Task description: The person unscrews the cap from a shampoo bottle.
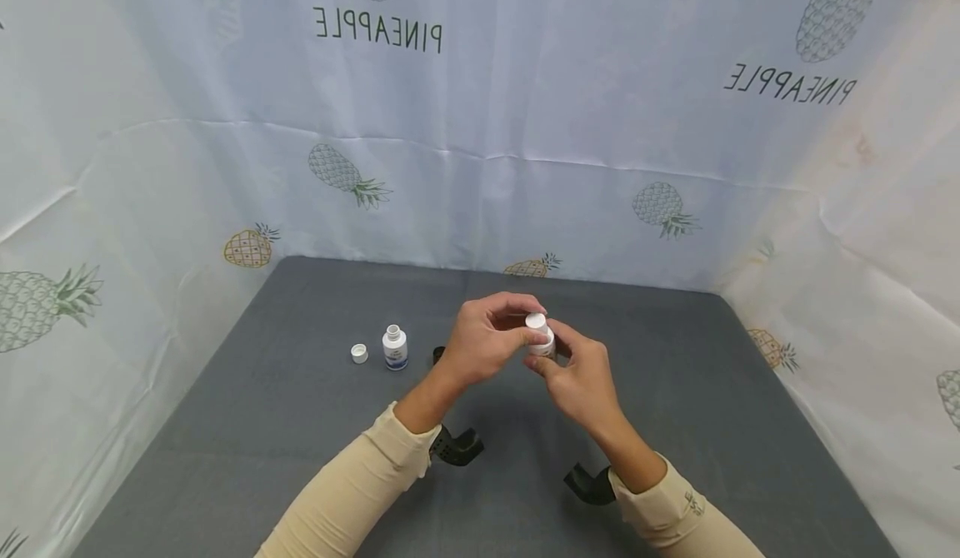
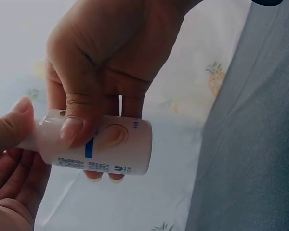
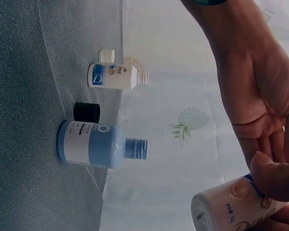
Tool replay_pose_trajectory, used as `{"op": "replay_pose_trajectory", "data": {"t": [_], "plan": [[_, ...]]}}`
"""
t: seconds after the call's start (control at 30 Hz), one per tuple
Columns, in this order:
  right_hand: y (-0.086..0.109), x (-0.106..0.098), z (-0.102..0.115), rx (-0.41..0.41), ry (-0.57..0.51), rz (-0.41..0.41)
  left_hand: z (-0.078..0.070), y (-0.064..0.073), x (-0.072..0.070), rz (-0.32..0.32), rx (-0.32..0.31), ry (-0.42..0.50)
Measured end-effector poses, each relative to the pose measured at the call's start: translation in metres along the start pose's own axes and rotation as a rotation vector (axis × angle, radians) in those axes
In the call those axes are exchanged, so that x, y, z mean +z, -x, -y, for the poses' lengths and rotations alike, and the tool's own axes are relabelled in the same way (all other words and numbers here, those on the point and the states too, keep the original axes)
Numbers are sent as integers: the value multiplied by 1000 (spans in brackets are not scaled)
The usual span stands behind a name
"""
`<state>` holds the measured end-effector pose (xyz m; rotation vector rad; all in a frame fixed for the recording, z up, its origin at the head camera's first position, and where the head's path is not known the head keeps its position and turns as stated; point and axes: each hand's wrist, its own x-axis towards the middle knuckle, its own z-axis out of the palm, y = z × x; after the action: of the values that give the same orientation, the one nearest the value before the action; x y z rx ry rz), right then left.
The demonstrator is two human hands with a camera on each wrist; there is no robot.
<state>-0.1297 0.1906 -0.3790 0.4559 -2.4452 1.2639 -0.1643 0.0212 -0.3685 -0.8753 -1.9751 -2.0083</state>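
Above the middle of the table, both hands meet on a small white bottle [image 1: 543, 346] with printed labelling. My left hand [image 1: 483, 337] pinches its white cap [image 1: 536, 321] between thumb and fingers. My right hand [image 1: 583, 379] grips the bottle's body, its thumb lying across the label in the left wrist view. There the bottle [image 2: 118, 144] appears sideways, its cap mostly covered by the left fingers. From the right wrist, the bottle's base [image 3: 202, 216] shows at the lower edge. Whether the cap is still seated cannot be told.
An uncapped white bottle [image 1: 395, 348] stands left on the grey table [image 1: 315, 425], beside a loose white cap [image 1: 359, 353]. An uncapped blue bottle [image 3: 94, 147] stands near a black cap [image 3: 86, 112]; the left hand and arm hide that bottle from the head view. Pineapple-print curtains [image 1: 480, 125] surround the table.
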Motion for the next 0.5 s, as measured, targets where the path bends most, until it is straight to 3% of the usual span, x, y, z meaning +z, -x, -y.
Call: {"op": "replay_pose_trajectory", "data": {"t": [0.3,0.5], "plan": [[1,0,0,-26,18,-3,4,0,2,-2,18,41],[1,-1,-1,-26,-6,2,-1,0,-5,120,80,86]]}}
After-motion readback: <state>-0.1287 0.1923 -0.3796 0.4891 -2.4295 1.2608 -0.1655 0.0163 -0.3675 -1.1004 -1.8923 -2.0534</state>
